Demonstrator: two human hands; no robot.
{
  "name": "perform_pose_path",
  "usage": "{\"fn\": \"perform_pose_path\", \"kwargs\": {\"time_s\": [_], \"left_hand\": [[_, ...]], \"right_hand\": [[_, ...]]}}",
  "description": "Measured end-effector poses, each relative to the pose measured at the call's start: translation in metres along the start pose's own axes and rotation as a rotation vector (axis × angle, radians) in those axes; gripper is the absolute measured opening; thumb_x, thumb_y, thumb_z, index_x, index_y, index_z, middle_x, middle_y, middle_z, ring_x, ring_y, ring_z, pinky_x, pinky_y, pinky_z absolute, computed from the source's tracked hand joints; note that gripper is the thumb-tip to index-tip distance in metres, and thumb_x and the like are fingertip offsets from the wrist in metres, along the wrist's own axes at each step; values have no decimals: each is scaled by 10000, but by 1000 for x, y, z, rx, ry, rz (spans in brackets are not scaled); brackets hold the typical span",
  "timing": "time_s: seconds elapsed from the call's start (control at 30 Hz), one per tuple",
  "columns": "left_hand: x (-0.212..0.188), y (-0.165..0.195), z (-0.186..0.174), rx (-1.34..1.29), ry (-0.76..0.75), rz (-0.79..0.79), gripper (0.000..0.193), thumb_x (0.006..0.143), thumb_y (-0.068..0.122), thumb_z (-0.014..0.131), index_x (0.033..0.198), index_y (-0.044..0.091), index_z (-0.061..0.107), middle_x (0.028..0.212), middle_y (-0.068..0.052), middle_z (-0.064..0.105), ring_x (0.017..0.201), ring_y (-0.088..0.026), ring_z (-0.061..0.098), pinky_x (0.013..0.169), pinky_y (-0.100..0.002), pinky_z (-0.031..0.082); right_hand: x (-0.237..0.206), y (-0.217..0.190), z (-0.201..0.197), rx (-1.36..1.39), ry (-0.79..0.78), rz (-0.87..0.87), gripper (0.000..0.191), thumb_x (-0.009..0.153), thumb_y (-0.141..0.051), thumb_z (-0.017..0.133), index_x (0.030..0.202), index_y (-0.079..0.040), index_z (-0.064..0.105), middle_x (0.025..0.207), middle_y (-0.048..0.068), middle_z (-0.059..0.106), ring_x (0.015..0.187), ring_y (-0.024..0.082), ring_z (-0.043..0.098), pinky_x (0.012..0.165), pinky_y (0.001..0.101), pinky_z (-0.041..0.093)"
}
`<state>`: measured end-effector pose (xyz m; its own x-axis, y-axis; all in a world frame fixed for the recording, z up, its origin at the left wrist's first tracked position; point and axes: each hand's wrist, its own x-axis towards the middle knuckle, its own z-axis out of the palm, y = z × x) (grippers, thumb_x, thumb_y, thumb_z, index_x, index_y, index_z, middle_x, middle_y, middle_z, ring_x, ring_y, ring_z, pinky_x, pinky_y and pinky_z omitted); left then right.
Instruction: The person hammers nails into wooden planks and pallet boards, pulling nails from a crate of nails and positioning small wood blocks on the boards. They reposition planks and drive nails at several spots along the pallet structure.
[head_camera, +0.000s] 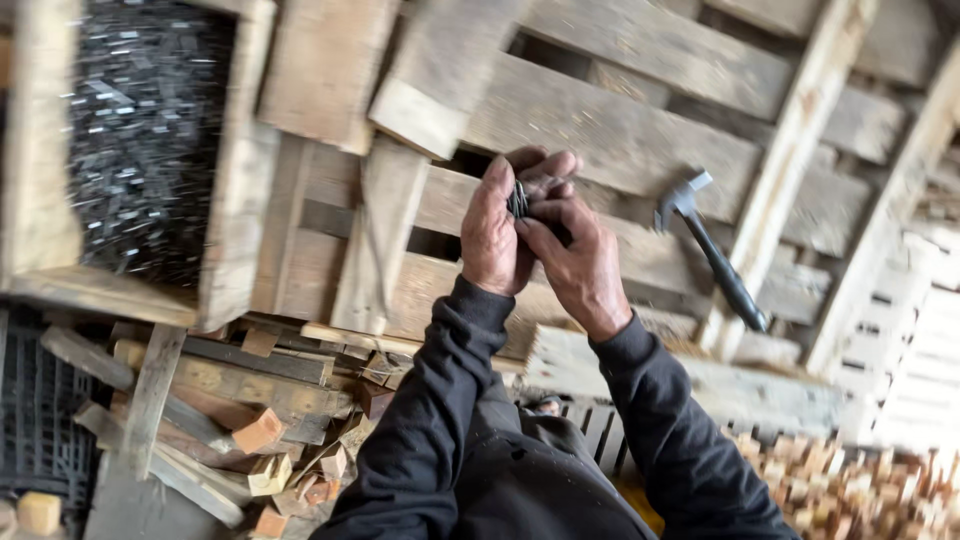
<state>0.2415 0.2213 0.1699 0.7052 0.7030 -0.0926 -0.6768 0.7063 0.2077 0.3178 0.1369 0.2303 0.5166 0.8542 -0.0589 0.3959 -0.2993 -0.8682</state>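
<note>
While both hands' fingers pinch them, the nails (518, 199) stand bunched upright.

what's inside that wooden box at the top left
The wooden box holds a dense heap of dark nails, filling it wall to wall. The box's floor is covered by them, and its top runs out of view.

1. Both hands meet over the wooden pallet (620, 130); the left hand (495, 235) and right hand (575, 255) pinch a small bunch of dark nails (518, 200).
2. A claw hammer (712, 250) lies just right.
3. A wooden box of nails (145, 140) sits top left, wood offcuts (265, 430) below.
</note>
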Motion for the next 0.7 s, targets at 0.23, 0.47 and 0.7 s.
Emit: {"fn": "perform_pose_path", "kwargs": {"time_s": [0.23,0.47,0.7], "left_hand": [[-70,-117,42,-106,35,-178,342,1126,284,506,1344,20,506,971,-136,719,1134,-341,690,989,-477,548],[-187,-260,64,-158,206,-358,379,1043,458,515,1096,83,542,837,-41,642,884,-259,676,830,-406,590],[-267,-319,60,779,-24,-869,383,959,485,674,867,117,628,714,57,539,552,-52,459,469,-217,385]], "right_hand": [[-121,59,-74,529,202,233,88,1003,-86,715,1026,-5,688,937,20,699,809,75,618,734,247,563],[-289,97,-158,468,411,184,90,1042,-78,704,1065,4,674,893,13,645,772,66,572,702,230,509],[-421,105,-254,-172,277,107,128,963,-25,702,1091,-28,708,941,107,736,762,140,699,662,275,563]]}}
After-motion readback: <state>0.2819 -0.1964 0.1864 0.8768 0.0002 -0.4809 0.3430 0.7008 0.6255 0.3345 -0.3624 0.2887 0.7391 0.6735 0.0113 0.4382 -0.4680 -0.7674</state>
